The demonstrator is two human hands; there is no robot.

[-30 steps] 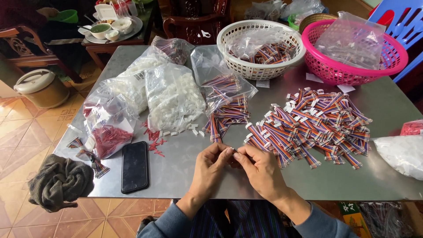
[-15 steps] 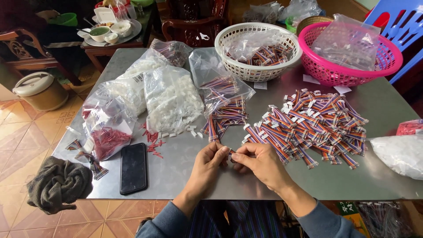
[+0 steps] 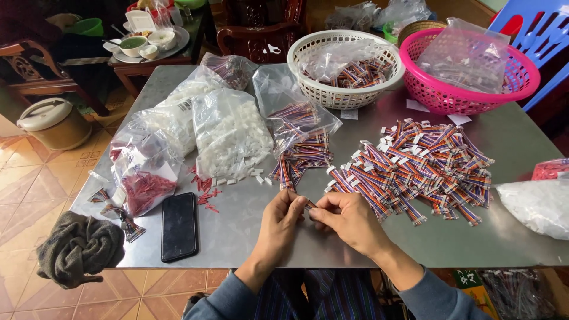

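Near the front edge of the bench [image 3: 249, 237], the left hand [image 3: 283, 218] and right hand [image 3: 347, 219] meet, fingertips of both pinching 1 small striped wire piece [image 3: 309, 204]. A heap of wire pieces [image 3: 415, 169] lies just right; a black phone [image 3: 179, 225] lies left.

Brushed metal table [image 3: 504, 237], plastic baskets [image 3: 344, 95]
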